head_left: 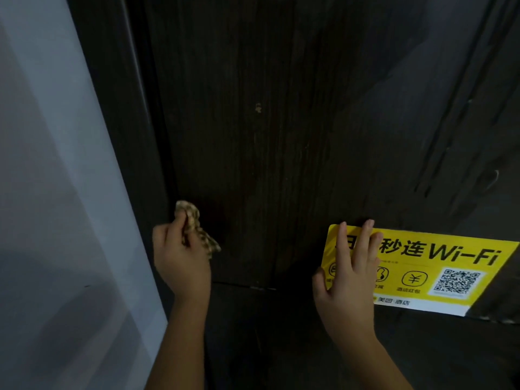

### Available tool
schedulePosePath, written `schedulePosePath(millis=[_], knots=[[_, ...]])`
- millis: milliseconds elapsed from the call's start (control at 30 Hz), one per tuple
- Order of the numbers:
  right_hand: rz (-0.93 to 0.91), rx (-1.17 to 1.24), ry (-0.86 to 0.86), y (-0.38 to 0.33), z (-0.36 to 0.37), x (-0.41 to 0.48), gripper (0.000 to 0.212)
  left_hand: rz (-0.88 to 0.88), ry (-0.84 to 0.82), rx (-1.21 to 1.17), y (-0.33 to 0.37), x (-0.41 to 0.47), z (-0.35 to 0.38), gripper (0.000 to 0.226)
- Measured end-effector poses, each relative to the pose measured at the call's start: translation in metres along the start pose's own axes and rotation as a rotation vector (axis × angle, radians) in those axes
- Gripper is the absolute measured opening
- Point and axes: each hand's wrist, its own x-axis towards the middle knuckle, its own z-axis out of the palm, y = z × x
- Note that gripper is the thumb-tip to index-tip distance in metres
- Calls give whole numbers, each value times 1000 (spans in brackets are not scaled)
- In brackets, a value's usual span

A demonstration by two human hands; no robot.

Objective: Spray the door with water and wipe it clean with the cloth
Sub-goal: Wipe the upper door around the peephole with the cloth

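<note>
A dark wood-grain door (267, 122) fills most of the view. My left hand (180, 257) is closed around a crumpled checked cloth (194, 226), pressed against the door near its left edge. My right hand (349, 274) lies flat with fingers spread on the left end of a yellow Wi-Fi sticker (439, 271) stuck to the door. No spray bottle is visible.
A pale grey wall (56, 192) runs down the left side, next to the dark door frame (121, 108). A small light chip (258, 108) marks the door panel above. A horizontal seam (242, 285) crosses the door below my hands.
</note>
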Motion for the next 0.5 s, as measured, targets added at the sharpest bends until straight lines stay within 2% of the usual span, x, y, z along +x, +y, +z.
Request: schedulePosePath(millis=[100, 267, 367, 500], knots=[[11, 9, 6, -1, 2, 0, 92, 20, -4, -23, 4, -2, 3, 33], [5, 21, -12, 1, 2, -1, 92, -69, -201, 16, -21, -71, 10, 30], [-11, 27, -16, 2, 0, -2, 90, -54, -240, 35, -24, -81, 11, 31], [3, 29, -11, 1, 2, -2, 91, 18, -433, 91, -5, -123, 20, 30]])
